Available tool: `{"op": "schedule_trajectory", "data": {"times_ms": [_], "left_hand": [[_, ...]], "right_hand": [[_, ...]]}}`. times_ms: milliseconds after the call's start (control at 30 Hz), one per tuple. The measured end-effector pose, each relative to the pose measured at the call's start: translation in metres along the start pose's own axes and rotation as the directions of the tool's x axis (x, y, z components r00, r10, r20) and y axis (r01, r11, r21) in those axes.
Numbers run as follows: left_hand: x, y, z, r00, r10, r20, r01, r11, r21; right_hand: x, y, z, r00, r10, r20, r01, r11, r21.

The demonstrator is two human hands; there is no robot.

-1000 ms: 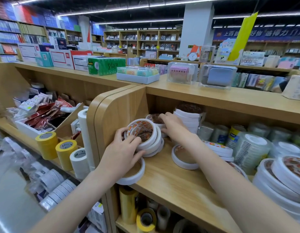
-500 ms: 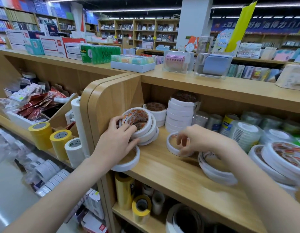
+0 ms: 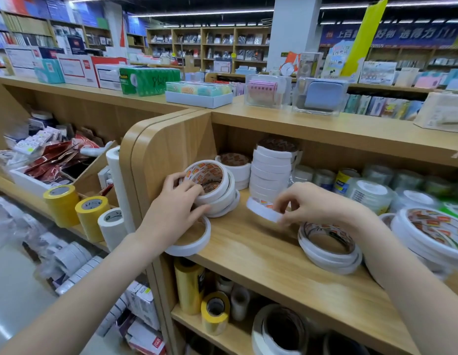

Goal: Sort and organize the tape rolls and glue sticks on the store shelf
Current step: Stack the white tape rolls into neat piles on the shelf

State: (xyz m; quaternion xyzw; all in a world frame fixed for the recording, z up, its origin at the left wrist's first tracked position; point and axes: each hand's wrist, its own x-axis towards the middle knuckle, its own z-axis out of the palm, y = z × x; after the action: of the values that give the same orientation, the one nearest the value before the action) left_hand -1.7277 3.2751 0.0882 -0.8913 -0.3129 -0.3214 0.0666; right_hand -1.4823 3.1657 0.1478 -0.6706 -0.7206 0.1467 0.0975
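My left hand (image 3: 175, 211) grips a leaning pile of white double-sided tape rolls (image 3: 220, 187) at the left end of the wooden shelf (image 3: 261, 254), against the side panel. One flat white roll (image 3: 190, 239) lies under that hand at the shelf's front edge. My right hand (image 3: 312, 203) pinches a thin white tape roll (image 3: 263, 210), tilted and lifted off the shelf. A tall stack of white rolls (image 3: 270, 172) stands behind it. A low pile of thin rolls (image 3: 328, 245) lies below my right wrist.
Large white rolls (image 3: 433, 234) sit at the right, clear tape rolls (image 3: 371, 193) behind them. Yellow and white tape rolls (image 3: 76, 208) stand on the left unit's shelf. More rolls fill the lower shelf (image 3: 215, 311). Boxes and clear cases sit on the shelf top (image 3: 325, 124).
My right hand came off the back rolls, moved right to a flat thin roll, and now has lifted it tilted off the shelf. My left hand has kept its hold on the leaning pile.
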Motion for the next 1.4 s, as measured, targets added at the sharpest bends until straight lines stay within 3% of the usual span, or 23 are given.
{"op": "schedule_trajectory", "data": {"times_ms": [100,233,300,400,567,733,867,1000,1067,1133,1233,1300,1400], "left_hand": [[0.008,0.000,-0.002,0.998,-0.065,0.008,0.066,0.988,-0.140],[0.020,0.003,-0.006,0.994,-0.107,-0.030,0.097,0.963,-0.251],[0.024,0.005,-0.007,0.990,-0.129,-0.058,0.107,0.953,-0.284],[0.027,0.007,-0.009,0.980,-0.171,-0.106,0.125,0.931,-0.342],[0.006,0.003,-0.010,0.973,-0.144,-0.181,0.089,0.956,-0.278],[-0.007,-0.008,0.008,0.999,-0.022,-0.041,0.015,0.985,-0.169],[-0.003,-0.011,0.010,1.000,-0.028,-0.011,0.025,0.981,-0.190],[-0.004,-0.015,0.010,1.000,-0.008,0.020,0.012,0.979,-0.204],[-0.003,-0.015,0.011,0.999,-0.011,0.031,0.017,0.980,-0.197],[0.000,-0.013,0.011,0.999,-0.031,0.017,0.034,0.982,-0.188],[0.008,-0.005,0.009,0.996,-0.087,-0.017,0.082,0.977,-0.196],[0.013,-0.002,0.007,0.993,-0.120,-0.023,0.112,0.970,-0.218],[0.013,0.000,0.005,0.992,-0.126,-0.019,0.118,0.965,-0.234]], "right_hand": [[0.004,-0.002,-0.001,1.000,0.005,-0.003,-0.005,0.999,-0.033],[0.021,-0.020,-0.009,0.950,-0.115,-0.292,0.148,0.985,0.094],[0.036,-0.032,-0.009,0.933,-0.206,-0.296,0.239,0.968,0.082],[0.060,-0.042,-0.002,0.939,-0.241,-0.246,0.251,0.968,0.012],[0.078,-0.041,0.000,0.901,-0.238,-0.363,0.258,0.966,0.006],[0.095,-0.040,-0.003,0.800,-0.145,-0.582,0.151,0.988,-0.038],[0.117,-0.041,0.015,0.811,-0.130,-0.570,0.011,0.978,-0.207],[0.128,-0.036,0.017,0.824,0.065,-0.563,-0.130,0.989,-0.075],[0.122,-0.037,0.013,0.811,0.052,-0.583,-0.073,0.997,-0.012],[0.106,-0.040,0.007,0.812,-0.050,-0.581,0.049,0.999,-0.017],[0.075,-0.040,0.002,0.905,-0.199,-0.377,0.206,0.978,-0.022],[0.064,-0.039,0.007,0.940,-0.228,-0.253,0.222,0.974,-0.051],[0.063,-0.038,0.019,0.921,-0.239,-0.307,0.220,0.971,-0.094]]}}
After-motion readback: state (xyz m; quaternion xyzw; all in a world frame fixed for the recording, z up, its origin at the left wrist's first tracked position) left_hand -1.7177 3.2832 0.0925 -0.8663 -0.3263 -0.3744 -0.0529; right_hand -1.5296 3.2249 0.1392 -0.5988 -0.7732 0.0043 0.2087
